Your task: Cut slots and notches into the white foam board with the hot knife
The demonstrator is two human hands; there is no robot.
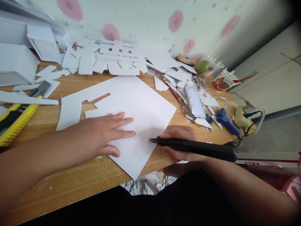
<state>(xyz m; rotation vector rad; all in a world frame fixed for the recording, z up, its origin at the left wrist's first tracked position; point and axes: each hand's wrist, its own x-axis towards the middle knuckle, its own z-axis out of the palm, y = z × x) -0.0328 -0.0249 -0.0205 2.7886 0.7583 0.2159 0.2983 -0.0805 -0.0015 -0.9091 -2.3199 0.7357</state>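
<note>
A white foam board sheet with a slot and a cut-out on its left side lies flat on the wooden table. Across its lower left part my left hand is spread palm down, fingers apart. My right hand is wrapped round a black utility knife, whose tip points left over the sheet's lower right part. Whether the tip touches the board I cannot tell. Faint lines show on the sheet below the tip.
White offcuts are heaped along the wall. A yellow box cutter lies at left near white board models. At right are a phone, a blue glue gun, a power strip and a paper cup.
</note>
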